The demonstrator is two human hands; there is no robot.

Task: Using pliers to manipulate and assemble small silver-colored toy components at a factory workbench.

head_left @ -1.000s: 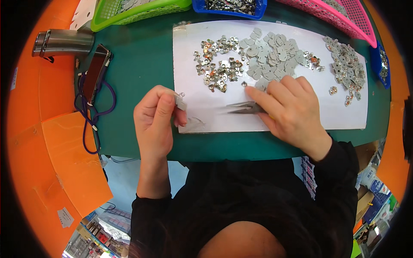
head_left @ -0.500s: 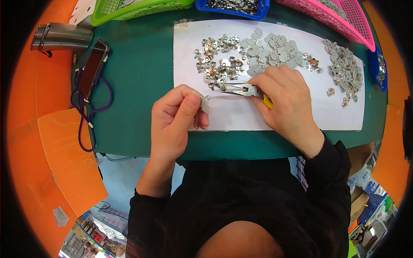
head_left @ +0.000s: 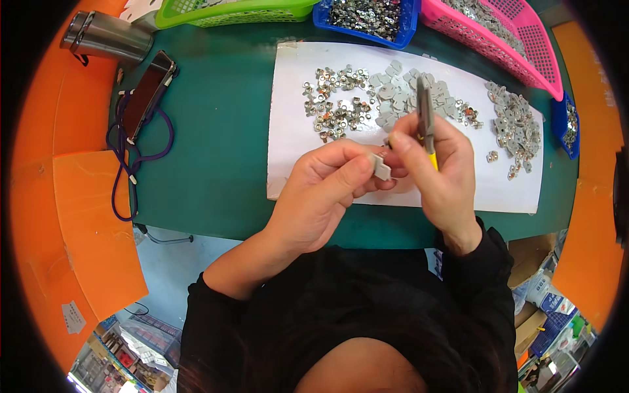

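My left hand (head_left: 327, 187) pinches a small light-grey flat piece (head_left: 381, 168) between thumb and fingers, above the white board (head_left: 288, 131). Close beside it, my right hand (head_left: 436, 164) is closed around pliers (head_left: 426, 118) with yellow handles, their jaws pointing up and away. Its thumb and fingertip also meet near the grey piece; a tiny dark part seems to show there, too small to name. Beyond the hands lie a heap of small metal fittings (head_left: 337, 118) and a pile of grey flat pieces (head_left: 396, 88). Farther right sits a pile of grey pieces with metal fittings (head_left: 517, 124).
Along the far edge stand a green basket (head_left: 236, 16), a blue bin (head_left: 367, 39) of metal parts and a pink basket (head_left: 498, 62). A small blue tray (head_left: 563, 128) is at the right. To the left are a phone (head_left: 147, 95), a purple cord (head_left: 169, 141) and a steel flask (head_left: 114, 38).
My left hand has moved right with the grey piece. The pliers have swung from pointing left at the metal fittings to pointing upward, and the two hands have come together.
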